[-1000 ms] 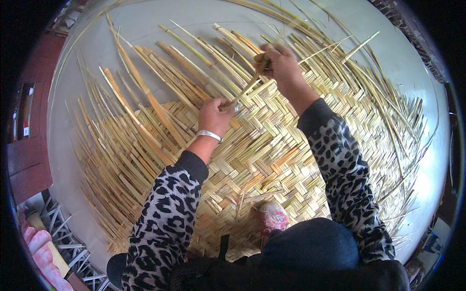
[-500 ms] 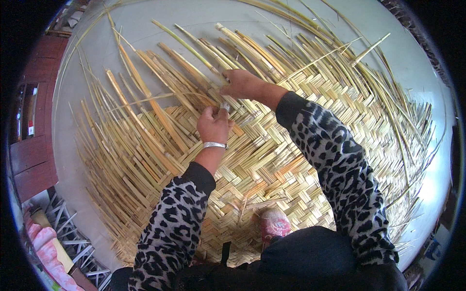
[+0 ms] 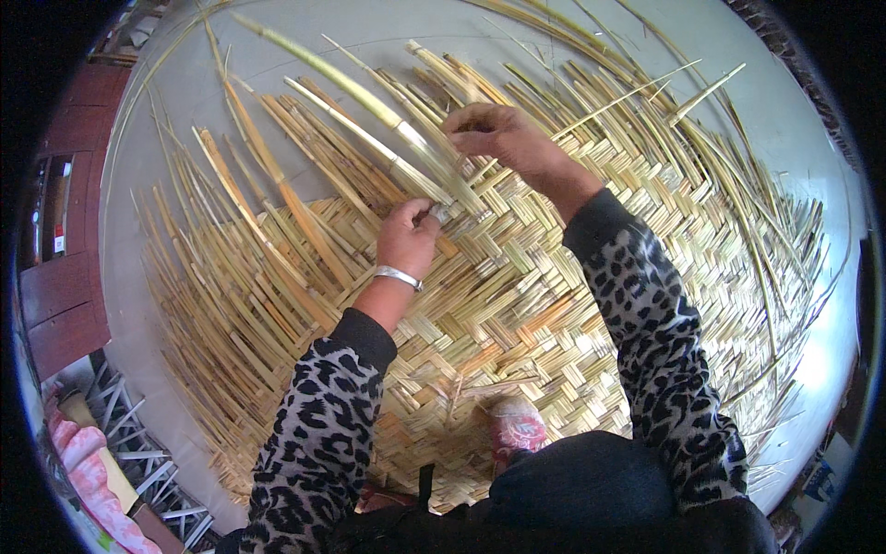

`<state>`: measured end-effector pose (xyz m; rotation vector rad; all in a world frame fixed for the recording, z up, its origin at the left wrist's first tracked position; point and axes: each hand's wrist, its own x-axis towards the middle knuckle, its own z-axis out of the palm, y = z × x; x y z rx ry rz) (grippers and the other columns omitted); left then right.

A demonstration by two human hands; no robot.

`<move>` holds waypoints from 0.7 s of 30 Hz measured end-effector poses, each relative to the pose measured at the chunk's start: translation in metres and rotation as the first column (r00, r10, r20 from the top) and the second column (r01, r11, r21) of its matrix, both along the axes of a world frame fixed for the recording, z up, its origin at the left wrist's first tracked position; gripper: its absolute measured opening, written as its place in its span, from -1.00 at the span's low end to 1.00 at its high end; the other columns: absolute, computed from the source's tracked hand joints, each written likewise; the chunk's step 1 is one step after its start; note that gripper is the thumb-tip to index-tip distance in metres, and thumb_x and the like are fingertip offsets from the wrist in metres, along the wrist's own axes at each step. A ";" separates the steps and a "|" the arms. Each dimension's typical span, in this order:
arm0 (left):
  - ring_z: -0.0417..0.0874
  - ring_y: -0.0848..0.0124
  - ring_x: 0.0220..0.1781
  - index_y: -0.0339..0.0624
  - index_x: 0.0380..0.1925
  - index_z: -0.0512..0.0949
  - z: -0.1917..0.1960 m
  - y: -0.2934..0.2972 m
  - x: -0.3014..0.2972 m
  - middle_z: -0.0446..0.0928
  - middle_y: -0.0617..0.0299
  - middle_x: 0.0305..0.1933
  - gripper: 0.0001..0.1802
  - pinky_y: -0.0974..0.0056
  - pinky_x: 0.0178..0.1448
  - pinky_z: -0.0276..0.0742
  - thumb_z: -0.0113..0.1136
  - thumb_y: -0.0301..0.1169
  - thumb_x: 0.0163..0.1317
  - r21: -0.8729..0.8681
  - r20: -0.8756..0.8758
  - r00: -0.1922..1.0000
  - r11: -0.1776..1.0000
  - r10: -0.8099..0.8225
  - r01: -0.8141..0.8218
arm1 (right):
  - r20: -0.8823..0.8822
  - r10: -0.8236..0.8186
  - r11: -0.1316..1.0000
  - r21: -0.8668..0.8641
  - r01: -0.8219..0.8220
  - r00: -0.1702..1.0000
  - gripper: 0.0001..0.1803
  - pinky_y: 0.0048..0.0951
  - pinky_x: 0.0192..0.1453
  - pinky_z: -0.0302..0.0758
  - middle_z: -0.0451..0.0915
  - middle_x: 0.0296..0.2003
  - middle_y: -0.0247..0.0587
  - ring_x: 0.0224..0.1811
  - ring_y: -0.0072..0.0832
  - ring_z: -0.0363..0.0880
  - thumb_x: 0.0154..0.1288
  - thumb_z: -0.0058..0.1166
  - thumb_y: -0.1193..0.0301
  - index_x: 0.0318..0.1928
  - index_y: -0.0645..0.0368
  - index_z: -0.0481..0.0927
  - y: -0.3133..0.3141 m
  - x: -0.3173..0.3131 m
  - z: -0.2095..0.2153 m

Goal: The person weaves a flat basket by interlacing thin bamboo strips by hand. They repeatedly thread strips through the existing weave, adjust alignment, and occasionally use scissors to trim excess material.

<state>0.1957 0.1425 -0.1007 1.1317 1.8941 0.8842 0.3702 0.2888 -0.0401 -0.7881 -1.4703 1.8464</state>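
Two hands work at the far edge of a woven reed mat (image 3: 517, 305) spread on a pale floor (image 3: 369, 37): my left hand (image 3: 406, 238) is closed, pinching a strip (image 3: 434, 214), and my right hand (image 3: 498, 138) curls around a lifted reed (image 3: 369, 102). I judge the herringbone centre finished, while long loose reeds (image 3: 231, 277) fanning around the left and far sides are yet to be woven in.

The mat's (image 3: 517, 305) near edge is hidden under the person's lap and sleeves. The left hand (image 3: 407, 238) curls over its fingertips, hiding what they pinch. Strip ends (image 3: 554, 14) run off the top edge.
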 end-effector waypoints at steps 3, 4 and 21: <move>0.63 0.11 -0.20 -0.27 -0.20 0.62 0.007 0.002 0.001 0.60 -0.05 -0.22 -0.75 0.17 -0.04 0.53 0.20 -0.44 0.10 -0.008 -0.097 0.994 0.999 -0.041 0.040 | 0.198 -0.193 0.964 0.219 0.149 0.961 -0.73 -0.46 -0.18 0.52 0.64 -0.37 -0.34 -0.32 -0.61 0.54 0.23 0.23 0.41 -0.08 0.26 0.63 -0.001 0.028 -0.003; 0.63 0.11 -0.19 -0.27 -0.20 0.62 0.009 0.004 0.002 0.60 -0.06 -0.22 -0.75 0.17 -0.04 0.53 0.19 -0.44 0.11 0.002 -0.143 0.988 0.998 -0.060 0.060 | 0.212 -0.268 0.927 0.323 0.191 0.940 -0.74 -0.41 -0.19 0.56 0.68 -0.33 -0.25 -0.32 -0.52 0.62 0.23 0.20 0.41 -0.08 0.22 0.63 -0.005 0.034 -0.006; 0.65 0.21 -0.16 -0.30 -0.13 0.54 0.040 0.017 0.040 0.60 0.01 -0.13 -0.71 0.23 -0.05 0.57 0.22 -0.56 0.10 0.358 -0.482 0.873 0.892 -0.076 0.276 | 0.385 -0.485 0.867 0.325 0.377 0.785 -0.76 -0.43 -0.16 0.59 0.69 -0.22 -0.18 -0.24 -0.41 0.69 0.32 0.07 0.41 -0.04 0.17 0.62 -0.025 0.071 -0.028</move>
